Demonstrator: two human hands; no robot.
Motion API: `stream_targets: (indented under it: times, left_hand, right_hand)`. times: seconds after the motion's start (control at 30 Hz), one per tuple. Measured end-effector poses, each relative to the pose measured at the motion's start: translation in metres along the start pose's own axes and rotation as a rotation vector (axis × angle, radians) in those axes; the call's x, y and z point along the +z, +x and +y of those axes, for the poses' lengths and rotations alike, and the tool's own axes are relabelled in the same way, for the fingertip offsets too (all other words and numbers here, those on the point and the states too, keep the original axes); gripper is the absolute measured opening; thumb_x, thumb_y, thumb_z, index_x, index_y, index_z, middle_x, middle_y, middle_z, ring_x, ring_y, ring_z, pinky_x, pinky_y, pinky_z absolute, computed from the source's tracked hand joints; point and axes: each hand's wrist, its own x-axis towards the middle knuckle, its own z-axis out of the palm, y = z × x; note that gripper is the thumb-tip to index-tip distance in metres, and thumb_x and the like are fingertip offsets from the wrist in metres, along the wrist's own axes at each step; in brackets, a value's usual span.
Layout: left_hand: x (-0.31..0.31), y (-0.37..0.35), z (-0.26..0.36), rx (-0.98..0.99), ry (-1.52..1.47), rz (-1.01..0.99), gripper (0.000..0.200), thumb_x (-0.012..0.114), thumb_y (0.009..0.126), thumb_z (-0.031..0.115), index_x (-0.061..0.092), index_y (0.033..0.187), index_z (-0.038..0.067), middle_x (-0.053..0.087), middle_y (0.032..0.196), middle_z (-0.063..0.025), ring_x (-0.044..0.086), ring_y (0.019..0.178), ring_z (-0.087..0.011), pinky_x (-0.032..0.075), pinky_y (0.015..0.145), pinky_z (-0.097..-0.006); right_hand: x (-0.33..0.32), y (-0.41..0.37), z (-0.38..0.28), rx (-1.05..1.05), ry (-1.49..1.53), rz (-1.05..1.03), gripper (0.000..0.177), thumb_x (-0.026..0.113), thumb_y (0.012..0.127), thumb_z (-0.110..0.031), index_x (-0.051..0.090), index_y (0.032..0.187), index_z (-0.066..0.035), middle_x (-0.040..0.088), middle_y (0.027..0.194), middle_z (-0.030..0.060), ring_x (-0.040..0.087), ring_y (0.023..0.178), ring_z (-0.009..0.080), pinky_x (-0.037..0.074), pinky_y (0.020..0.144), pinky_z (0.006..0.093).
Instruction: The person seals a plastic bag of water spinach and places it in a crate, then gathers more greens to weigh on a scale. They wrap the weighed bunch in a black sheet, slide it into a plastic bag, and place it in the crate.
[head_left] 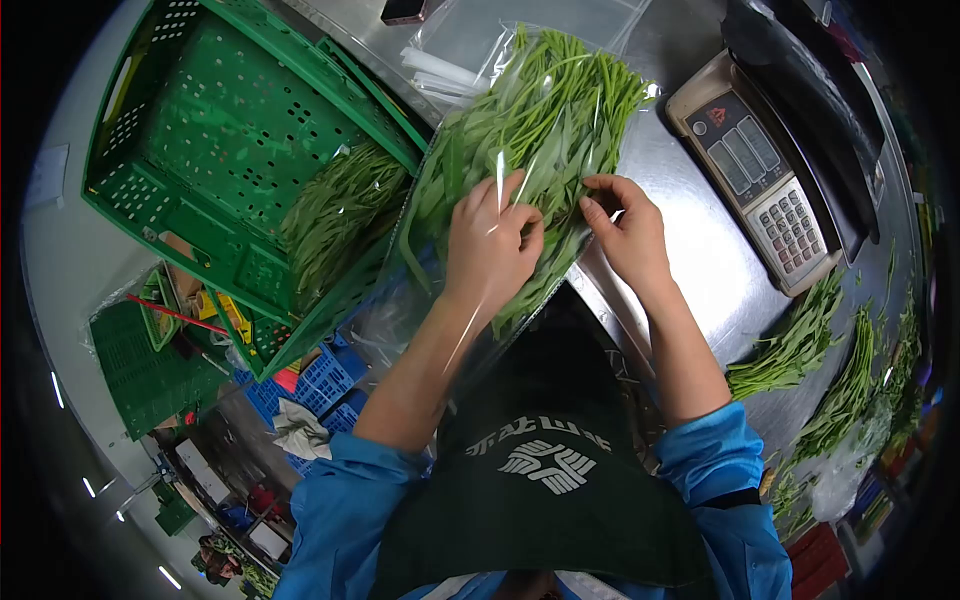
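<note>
On the metal bench [690, 235], beside the green crate [215, 110], leafy greens [565, 110] are apparently being arranged in a clear bag [500, 166]. The left hand [488, 245] is half-curled over leaves, the right hand [635, 238] nearly pinched; neither grip can be confirmed. Gentle handling seems called for.

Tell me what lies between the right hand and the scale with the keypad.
Only bare, shiny metal tabletop lies between the right hand and the scale in the head view; the leafy greens are on the hand's other side.
</note>
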Motion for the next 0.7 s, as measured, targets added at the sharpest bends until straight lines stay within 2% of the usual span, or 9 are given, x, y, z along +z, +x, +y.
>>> stream_targets:
  times: [0.1, 0.17, 0.2, 0.33, 0.47, 0.53, 0.57, 0.63, 0.7]
  left_hand:
    - [0.002, 0.002, 0.000, -0.027, -0.156, 0.060, 0.011, 0.060, 0.077, 0.010, 0.061, 0.086, 0.003, 0.059, 0.108, -0.0133, 0.057, 0.096, -0.0267, 0.043, 0.082, -0.0380]
    - [0.004, 0.007, 0.000, -0.312, -0.423, 0.139, 0.009, 0.062, 0.076, 0.011, 0.059, 0.080, 0.004, 0.062, 0.093, -0.0121, 0.058, 0.083, -0.0291, 0.045, 0.072, -0.0358]
    - [0.005, 0.009, -0.002, -0.329, -0.404, 0.157, 0.009, 0.061, 0.077, 0.010, 0.060, 0.083, 0.004, 0.063, 0.086, -0.0119, 0.059, 0.072, -0.0285, 0.047, 0.064, -0.0338]
    - [0.014, 0.019, -0.018, -0.346, -0.331, 0.262, 0.009, 0.060, 0.080, 0.010, 0.062, 0.088, 0.007, 0.062, 0.080, -0.0107, 0.059, 0.061, -0.0280, 0.047, 0.057, -0.0335]
    - [0.014, 0.020, -0.021, -0.336, -0.063, 0.192, 0.012, 0.061, 0.075, 0.007, 0.064, 0.087, 0.009, 0.063, 0.086, -0.0088, 0.059, 0.074, -0.0269, 0.046, 0.062, -0.0353]
    - [0.014, 0.017, -0.018, 0.063, 0.116, 0.203, 0.017, 0.061, 0.069, 0.003, 0.067, 0.083, 0.012, 0.063, 0.092, -0.0060, 0.055, 0.092, -0.0263, 0.041, 0.073, -0.0381]
    - [0.013, 0.018, -0.019, 0.064, 0.114, 0.201, 0.017, 0.061, 0.069, 0.003, 0.067, 0.083, 0.012, 0.063, 0.092, -0.0060, 0.055, 0.092, -0.0263, 0.041, 0.073, -0.0381]
    - [0.011, 0.021, -0.020, 0.334, 0.012, 0.104, 0.021, 0.059, 0.064, 0.003, 0.068, 0.080, 0.014, 0.061, 0.095, -0.0069, 0.048, 0.103, -0.0272, 0.034, 0.081, -0.0419]
    - [0.010, 0.023, -0.016, 0.290, 0.007, 0.090, 0.017, 0.061, 0.065, 0.006, 0.068, 0.078, 0.014, 0.061, 0.095, -0.0088, 0.049, 0.101, -0.0271, 0.032, 0.081, -0.0428]
  right_hand:
    - [-0.001, -0.002, -0.003, 0.001, 0.000, 0.007, 0.025, 0.062, 0.078, -0.014, 0.060, 0.099, -0.001, 0.061, 0.088, 0.0142, 0.060, 0.080, 0.0271, 0.047, 0.071, 0.0345]
    - [0.000, -0.001, -0.005, -0.010, -0.016, 0.036, 0.025, 0.062, 0.078, -0.014, 0.060, 0.099, -0.002, 0.061, 0.088, 0.0143, 0.060, 0.079, 0.0266, 0.048, 0.070, 0.0341]
    - [0.000, -0.001, -0.006, -0.010, -0.014, 0.035, 0.025, 0.062, 0.078, -0.014, 0.060, 0.099, -0.002, 0.061, 0.088, 0.0143, 0.060, 0.079, 0.0266, 0.048, 0.070, 0.0341]
    - [0.001, -0.001, -0.006, 0.026, -0.024, 0.006, 0.026, 0.061, 0.079, -0.017, 0.059, 0.100, -0.002, 0.060, 0.088, 0.0145, 0.060, 0.076, 0.0262, 0.047, 0.069, 0.0344]
    - [0.002, -0.001, -0.003, 0.019, -0.055, 0.053, 0.027, 0.061, 0.080, -0.022, 0.059, 0.098, -0.001, 0.060, 0.086, 0.0144, 0.059, 0.072, 0.0272, 0.047, 0.066, 0.0348]
    - [0.001, 0.002, -0.005, 0.028, -0.081, 0.062, 0.028, 0.061, 0.080, -0.023, 0.058, 0.098, -0.001, 0.059, 0.086, 0.0144, 0.058, 0.073, 0.0277, 0.046, 0.067, 0.0348]
    - [0.000, 0.003, -0.006, 0.038, -0.109, 0.072, 0.029, 0.061, 0.080, -0.023, 0.057, 0.099, -0.001, 0.058, 0.087, 0.0144, 0.058, 0.075, 0.0282, 0.046, 0.068, 0.0348]
    - [0.003, 0.007, -0.003, 0.029, -0.123, 0.112, 0.030, 0.061, 0.080, -0.023, 0.055, 0.100, -0.001, 0.057, 0.089, 0.0148, 0.057, 0.078, 0.0287, 0.045, 0.070, 0.0349]
    - [0.006, 0.009, 0.000, 0.020, -0.135, 0.149, 0.032, 0.060, 0.081, -0.023, 0.054, 0.102, -0.001, 0.056, 0.092, 0.0152, 0.056, 0.081, 0.0293, 0.045, 0.072, 0.0349]
